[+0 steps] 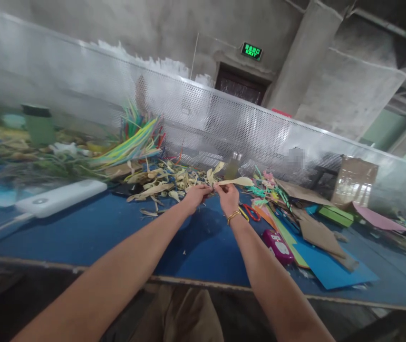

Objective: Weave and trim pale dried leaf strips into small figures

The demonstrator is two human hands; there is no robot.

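My left hand (198,194) and my right hand (228,195) meet above the blue table, fingertips pinched close together. Between them stands a small bunch of pale dried leaf pieces (211,175), flower-like in shape, its base hidden by my fingers. The left fingers are closed at that base. A long cream dried leaf strip (237,181) sticks out to the right from my closed right hand. Just behind the left hand lies a loose pile of similar dried leaf scraps (174,178). Red-handled scissors (252,213) rest beside my right wrist.
A white power strip (63,197) lies at left, near a bundle of coloured stems (135,140) and a green cup (39,126). At right are a purple box (277,247), blue paper (334,266) and cardboard (320,232). A perforated metal panel (260,128) edges the back.
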